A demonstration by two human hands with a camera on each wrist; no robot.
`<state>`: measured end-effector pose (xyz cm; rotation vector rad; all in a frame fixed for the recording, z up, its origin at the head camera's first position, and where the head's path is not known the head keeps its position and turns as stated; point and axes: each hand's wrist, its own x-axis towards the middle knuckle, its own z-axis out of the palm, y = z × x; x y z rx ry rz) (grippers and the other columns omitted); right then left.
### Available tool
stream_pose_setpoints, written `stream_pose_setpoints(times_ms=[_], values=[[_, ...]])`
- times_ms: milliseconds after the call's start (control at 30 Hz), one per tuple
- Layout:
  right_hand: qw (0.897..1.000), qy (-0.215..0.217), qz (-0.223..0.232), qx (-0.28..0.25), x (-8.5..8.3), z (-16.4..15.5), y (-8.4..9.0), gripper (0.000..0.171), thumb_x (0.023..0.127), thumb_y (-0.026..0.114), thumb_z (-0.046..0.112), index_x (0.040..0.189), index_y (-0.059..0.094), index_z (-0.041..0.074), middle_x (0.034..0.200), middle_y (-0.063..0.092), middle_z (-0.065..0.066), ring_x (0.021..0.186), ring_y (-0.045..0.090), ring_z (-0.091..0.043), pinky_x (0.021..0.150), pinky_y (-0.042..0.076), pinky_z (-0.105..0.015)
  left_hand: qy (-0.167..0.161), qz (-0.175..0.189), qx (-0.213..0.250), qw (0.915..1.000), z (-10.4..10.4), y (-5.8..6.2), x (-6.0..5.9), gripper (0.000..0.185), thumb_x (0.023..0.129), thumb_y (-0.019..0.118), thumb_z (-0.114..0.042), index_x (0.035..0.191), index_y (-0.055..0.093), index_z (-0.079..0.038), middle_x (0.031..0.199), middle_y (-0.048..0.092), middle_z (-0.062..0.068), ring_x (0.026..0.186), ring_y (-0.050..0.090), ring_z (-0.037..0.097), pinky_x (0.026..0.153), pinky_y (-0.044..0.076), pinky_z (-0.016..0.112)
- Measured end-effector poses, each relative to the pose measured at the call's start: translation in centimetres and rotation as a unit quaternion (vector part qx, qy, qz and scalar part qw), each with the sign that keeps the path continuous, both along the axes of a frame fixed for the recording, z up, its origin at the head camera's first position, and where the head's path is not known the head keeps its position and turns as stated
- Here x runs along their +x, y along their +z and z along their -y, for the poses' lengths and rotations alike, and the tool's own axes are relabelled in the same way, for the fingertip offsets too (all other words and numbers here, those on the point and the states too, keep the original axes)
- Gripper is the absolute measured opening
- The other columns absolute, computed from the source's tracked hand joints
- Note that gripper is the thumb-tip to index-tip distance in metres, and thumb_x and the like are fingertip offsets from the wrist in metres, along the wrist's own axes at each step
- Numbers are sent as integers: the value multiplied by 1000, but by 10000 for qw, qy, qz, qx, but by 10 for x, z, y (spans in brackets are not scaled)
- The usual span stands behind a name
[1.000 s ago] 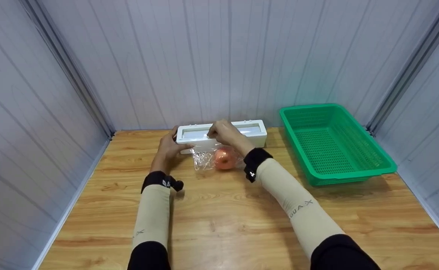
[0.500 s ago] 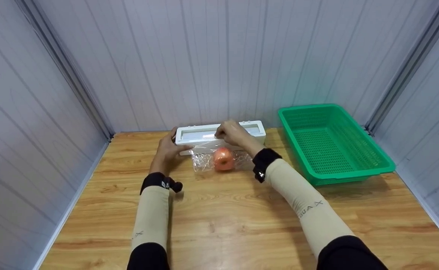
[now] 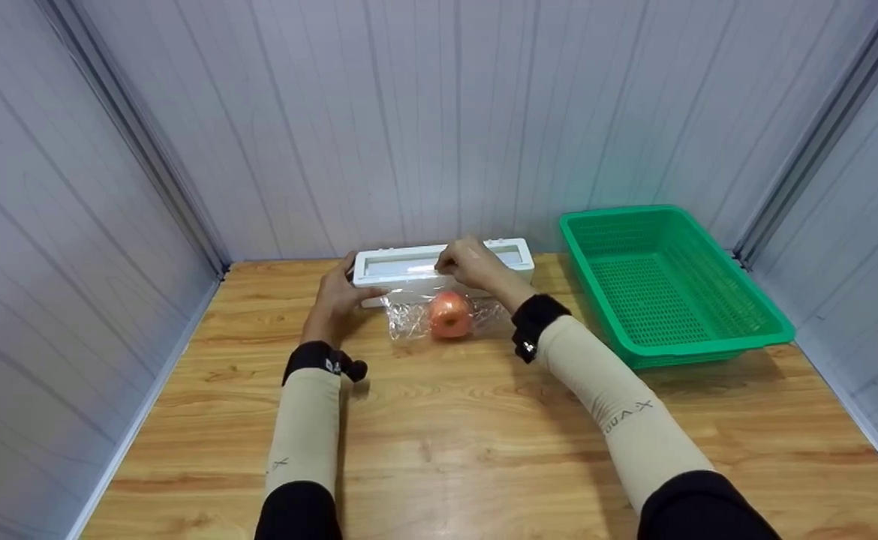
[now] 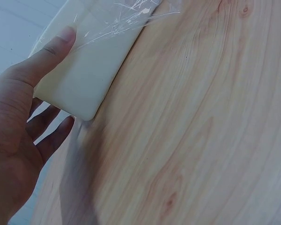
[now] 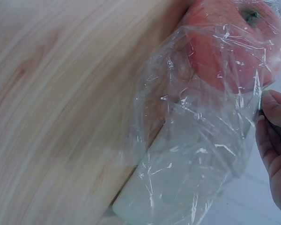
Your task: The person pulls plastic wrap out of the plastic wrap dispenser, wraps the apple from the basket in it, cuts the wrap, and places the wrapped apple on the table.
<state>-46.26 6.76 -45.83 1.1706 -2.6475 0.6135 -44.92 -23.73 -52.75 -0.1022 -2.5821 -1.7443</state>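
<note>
A long white cling film dispenser [image 3: 409, 282] with a window in its lid stands by the back wall. My left hand [image 3: 336, 292] grips its left end, with the thumb on the front over the film edge in the left wrist view. At the dispenser's front top edge, my right hand [image 3: 473, 264] pinches a small dark piece, apparently the slide cutter [image 5: 262, 111]. Clear cling film [image 5: 201, 126] hangs crumpled down the front. A red apple [image 3: 450, 315] sits wrapped in this film, just before the dispenser.
To the right, a green plastic basket [image 3: 619, 330] rests on the wooden table [image 3: 424, 450]. Light panel walls [image 3: 454, 120] close off the back and both sides.
My right hand has slid rightward along the dispenser's top edge, mostly in the first half second. The left hand keeps its grip, and the apple stays in about the same place.
</note>
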Motion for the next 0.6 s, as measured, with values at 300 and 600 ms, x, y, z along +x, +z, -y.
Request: stream_pose_setpoints(times_ms=[300,600], values=[[9996,-142,203,131,-1,-11,2,13,95,73,-3,102,83,2,104,80,-13,100,76,-31,94,62,-38,-113,-77,714,9974,-8,2,4,119,75,98,-12,168,24,-7,165,42,15,147,46,28,125,33,34],[9996,-194,74,189,-1,-29,1,13,96,72,-2,102,83,2,104,80,-13,101,76,-32,93,62,-41,-120,-175,1045,9943,-6,0,8,115,77,95,-3,168,24,-7,164,43,17,145,48,30,124,35,36]])
